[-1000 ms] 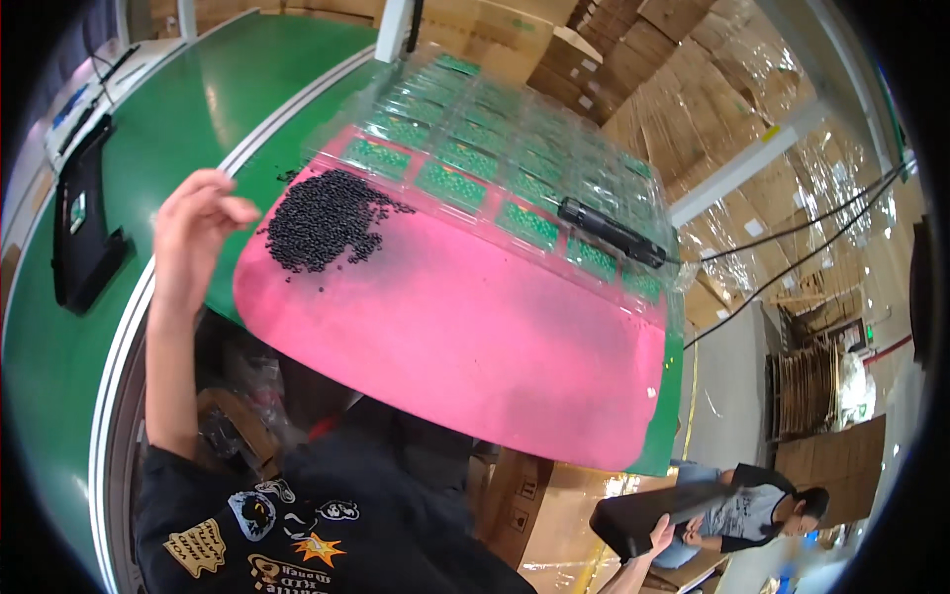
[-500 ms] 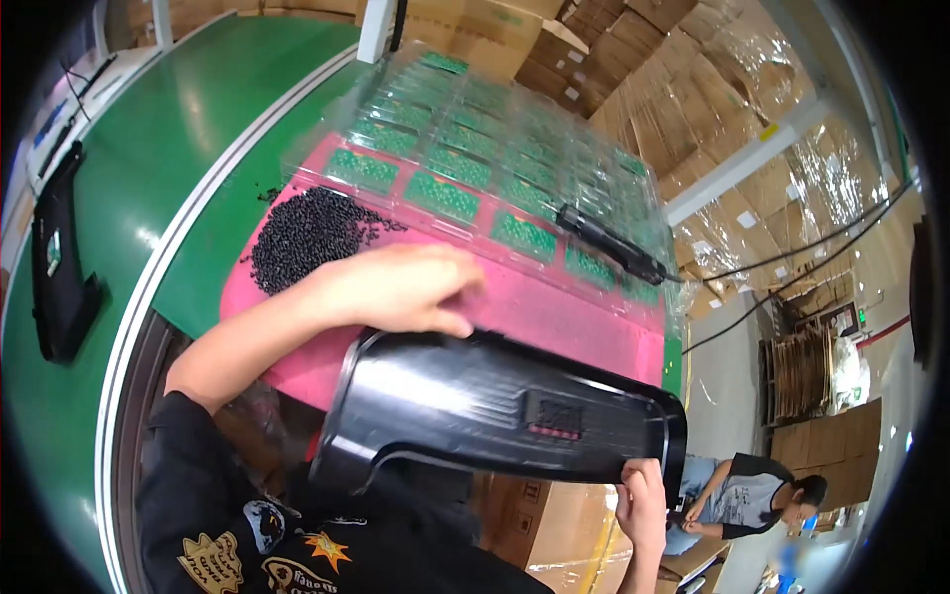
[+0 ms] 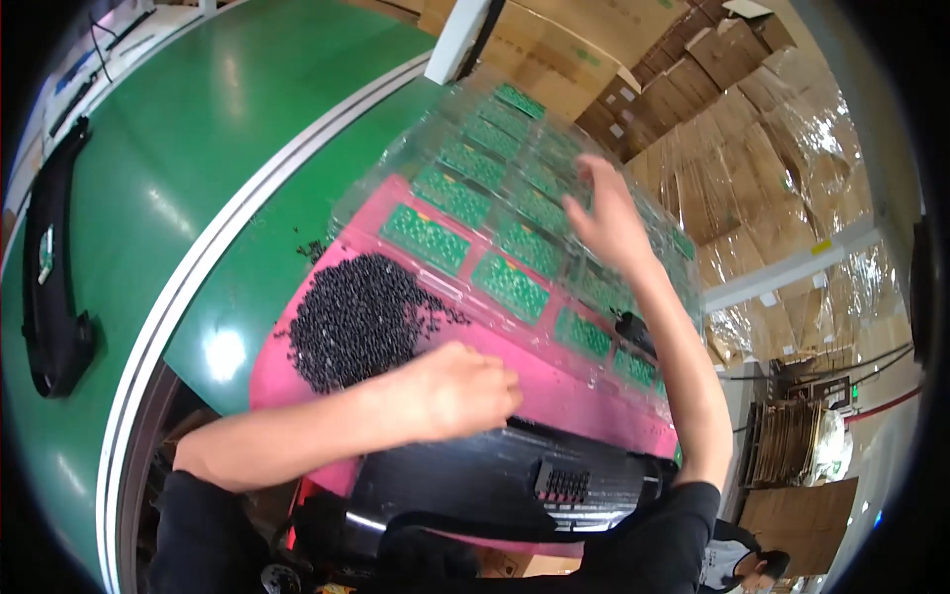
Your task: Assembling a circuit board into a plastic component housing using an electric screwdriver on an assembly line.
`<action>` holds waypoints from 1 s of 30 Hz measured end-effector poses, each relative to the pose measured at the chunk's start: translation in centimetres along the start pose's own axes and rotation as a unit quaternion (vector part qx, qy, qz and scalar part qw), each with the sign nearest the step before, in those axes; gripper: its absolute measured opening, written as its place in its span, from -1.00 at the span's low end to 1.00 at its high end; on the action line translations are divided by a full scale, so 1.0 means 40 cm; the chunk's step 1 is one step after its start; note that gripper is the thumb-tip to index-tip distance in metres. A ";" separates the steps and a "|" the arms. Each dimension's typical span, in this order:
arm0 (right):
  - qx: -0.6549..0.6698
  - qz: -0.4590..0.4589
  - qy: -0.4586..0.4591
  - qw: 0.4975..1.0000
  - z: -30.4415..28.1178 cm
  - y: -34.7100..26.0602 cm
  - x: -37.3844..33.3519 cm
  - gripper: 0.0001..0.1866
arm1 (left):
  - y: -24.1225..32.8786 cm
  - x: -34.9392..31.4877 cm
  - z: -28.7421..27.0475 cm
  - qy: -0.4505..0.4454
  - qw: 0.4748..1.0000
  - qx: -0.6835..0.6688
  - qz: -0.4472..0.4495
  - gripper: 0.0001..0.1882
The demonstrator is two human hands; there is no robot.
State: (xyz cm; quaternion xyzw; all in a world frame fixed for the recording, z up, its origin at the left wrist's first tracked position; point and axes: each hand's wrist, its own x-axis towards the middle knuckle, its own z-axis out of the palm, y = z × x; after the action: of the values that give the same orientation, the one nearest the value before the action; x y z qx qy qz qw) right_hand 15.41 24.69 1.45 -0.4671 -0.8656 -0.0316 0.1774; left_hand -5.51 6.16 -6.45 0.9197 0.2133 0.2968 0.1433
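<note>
Head view: two bare hands above a black plastic shell, a heap of black pieces and a tray of green boards.
The left hand (image 3: 460,394) is curled just above the far edge of the shell (image 3: 445,475), its fingertips bent under, so whether it grips anything cannot be told; the right hand (image 3: 609,213) is open, thumb and fingers apart, over the clear tray (image 3: 445,287) of circuit boards (image 3: 510,285). The shell lies across the near part of a pink mat (image 3: 569,391), close to the person's body. Small black pieces (image 3: 346,317) are heaped on the mat's left side, beside the left forearm. A black tool (image 3: 633,329) rests by the right forearm, partly hidden. Another black part (image 3: 47,267) lies on the green worktop (image 3: 287,59) at far left.
</note>
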 end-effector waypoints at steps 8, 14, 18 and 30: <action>-0.087 0.114 0.024 0.989 0.296 0.135 0.431 -0.42 | 0.027 0.019 -0.024 -0.071 0.995 0.064 -0.016 -0.89; -0.165 0.117 -0.020 0.979 0.338 0.120 0.515 -0.68 | 0.028 0.015 -0.028 -0.106 0.991 0.078 -0.028 -0.89; -0.161 0.105 0.031 0.981 0.341 0.117 0.471 -0.68 | 0.020 0.025 -0.039 -0.088 0.994 0.056 -0.028 -0.90; 0.440 0.076 0.168 0.879 0.032 -0.095 0.143 -0.74 | 0.017 0.028 -0.053 -0.146 0.987 -0.018 -0.069 -0.69</action>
State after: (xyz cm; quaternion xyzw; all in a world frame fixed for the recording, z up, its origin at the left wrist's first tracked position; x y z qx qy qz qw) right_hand 9.07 27.39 2.58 -0.3926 -0.7096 0.2884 0.5091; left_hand -5.77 6.39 -3.99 0.9337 0.2474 0.1524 0.2094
